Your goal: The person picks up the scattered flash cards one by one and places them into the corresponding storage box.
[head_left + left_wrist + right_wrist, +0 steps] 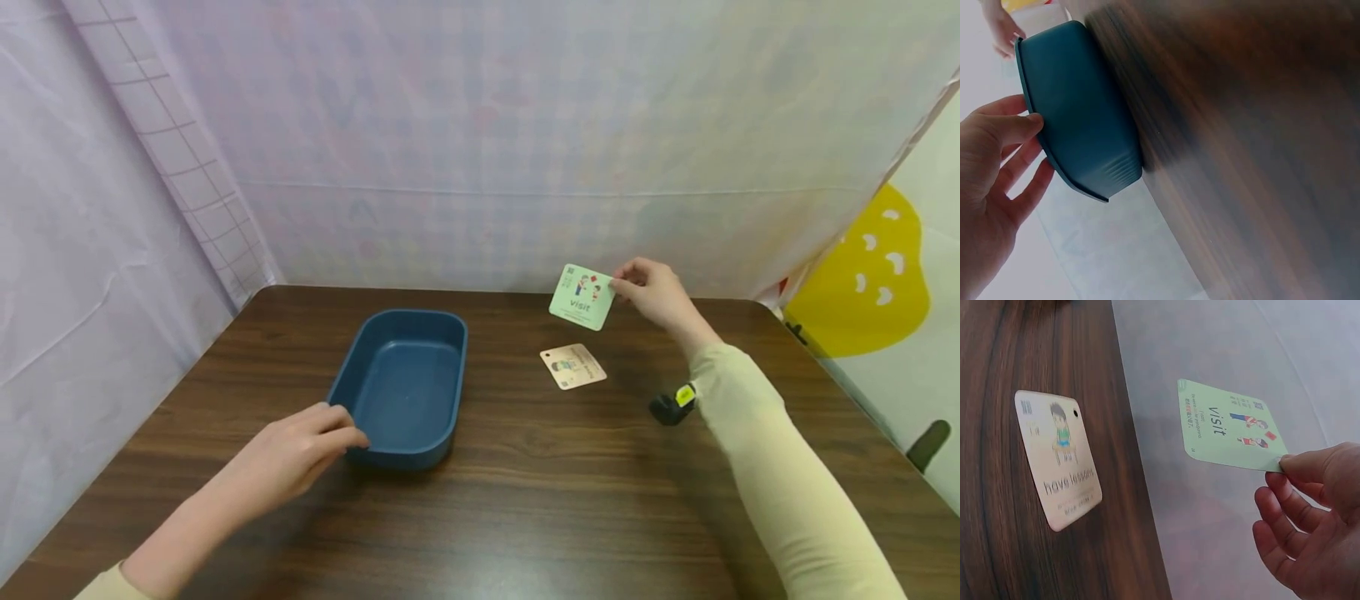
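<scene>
My right hand pinches a green flashcard by one corner, between thumb and index finger, raised above the back of the table. The card reads "visit" and shows two small figures. On the wood below it lies a cream flashcard, printed "have lessons" in the right wrist view, with a punched hole near one corner. My left hand grips the near left rim of a blue plastic bin, thumb on the outside and fingers over the edge in the left wrist view. The bin's visible floor is bare.
The dark wooden table reaches back to a pale checked curtain. A black wrist strap device with a yellow label sits by the right sleeve. Another white curtain hangs along the left side.
</scene>
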`<action>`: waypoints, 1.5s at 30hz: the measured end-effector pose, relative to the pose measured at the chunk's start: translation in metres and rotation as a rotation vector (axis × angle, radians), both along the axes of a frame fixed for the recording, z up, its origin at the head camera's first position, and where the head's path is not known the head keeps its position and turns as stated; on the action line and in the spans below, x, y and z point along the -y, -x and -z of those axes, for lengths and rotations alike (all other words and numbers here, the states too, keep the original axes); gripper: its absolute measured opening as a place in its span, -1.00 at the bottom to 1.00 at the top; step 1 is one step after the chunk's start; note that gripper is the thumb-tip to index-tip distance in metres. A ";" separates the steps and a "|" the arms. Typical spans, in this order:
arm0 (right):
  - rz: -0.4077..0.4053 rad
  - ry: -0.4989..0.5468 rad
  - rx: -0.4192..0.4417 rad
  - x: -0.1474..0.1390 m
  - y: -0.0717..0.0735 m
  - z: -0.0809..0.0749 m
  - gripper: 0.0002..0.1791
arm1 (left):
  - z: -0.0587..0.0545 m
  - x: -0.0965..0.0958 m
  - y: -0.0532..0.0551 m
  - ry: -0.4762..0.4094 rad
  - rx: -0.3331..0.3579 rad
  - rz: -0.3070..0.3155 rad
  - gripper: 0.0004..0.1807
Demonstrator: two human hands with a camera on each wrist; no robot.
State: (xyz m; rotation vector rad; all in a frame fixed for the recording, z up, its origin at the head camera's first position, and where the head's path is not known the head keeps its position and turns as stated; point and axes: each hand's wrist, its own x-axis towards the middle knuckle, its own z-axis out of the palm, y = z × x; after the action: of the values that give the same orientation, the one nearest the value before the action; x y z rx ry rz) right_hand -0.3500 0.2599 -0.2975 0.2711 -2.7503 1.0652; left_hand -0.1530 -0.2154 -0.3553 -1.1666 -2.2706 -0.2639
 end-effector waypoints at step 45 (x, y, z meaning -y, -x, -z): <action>-0.242 0.221 0.062 0.117 -0.028 -0.043 -0.81 | 0.003 -0.005 0.002 0.064 -0.022 -0.026 -0.85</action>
State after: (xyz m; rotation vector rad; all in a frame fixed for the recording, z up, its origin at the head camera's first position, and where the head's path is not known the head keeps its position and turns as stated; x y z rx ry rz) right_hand -0.3222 0.1432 -0.2546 0.5576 -2.6706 1.4469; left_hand -0.1554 -0.2102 -0.3580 -1.1660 -2.2879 -0.1686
